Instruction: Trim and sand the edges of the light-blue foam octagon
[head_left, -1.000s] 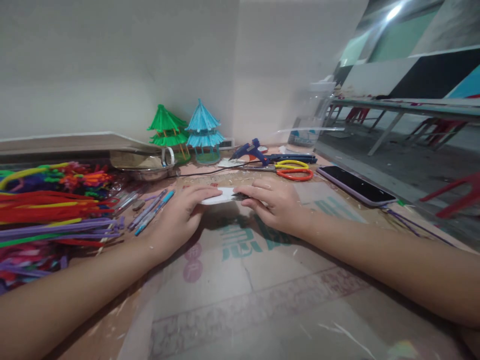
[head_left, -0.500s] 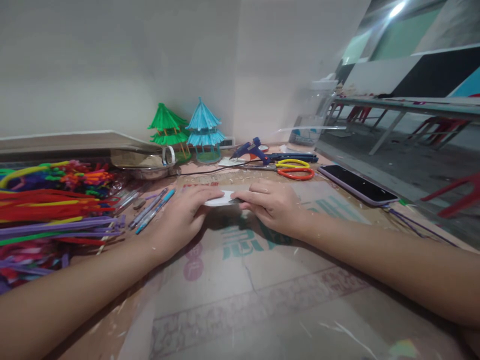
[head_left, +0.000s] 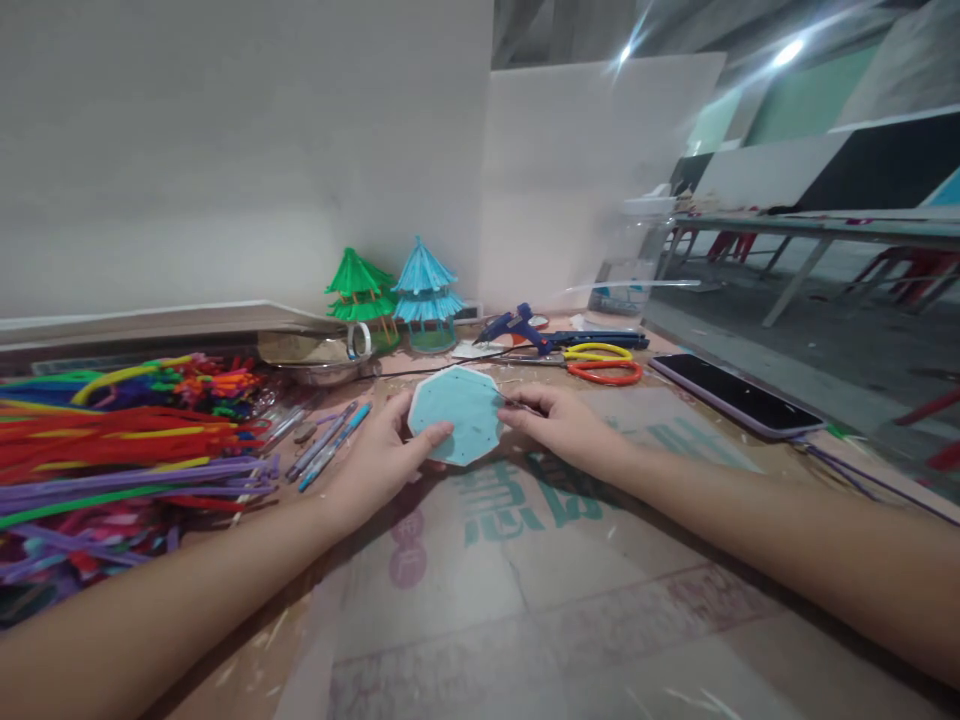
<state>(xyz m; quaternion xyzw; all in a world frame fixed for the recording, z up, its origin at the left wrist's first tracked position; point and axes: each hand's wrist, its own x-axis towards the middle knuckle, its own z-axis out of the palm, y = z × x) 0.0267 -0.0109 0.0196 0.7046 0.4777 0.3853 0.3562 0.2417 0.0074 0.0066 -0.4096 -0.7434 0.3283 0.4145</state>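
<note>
A light blue many-sided flat piece stands tilted up on the table with its blue face toward me. My left hand grips its left and lower edge, thumb across the front. My right hand pinches its right edge with closed fingers. A thin dark tool seems to stick out of the right hand's fingers, too small to name.
A heap of coloured pipe cleaners fills the left side, with several pens beside it. Behind stand a green and a blue pagoda model, a blue glue gun, scissors and a phone. White boards wall the back.
The piece lay flat showing its white side; both hands have tipped it upright so its blue face shows. The camera has tilted slightly up.
</note>
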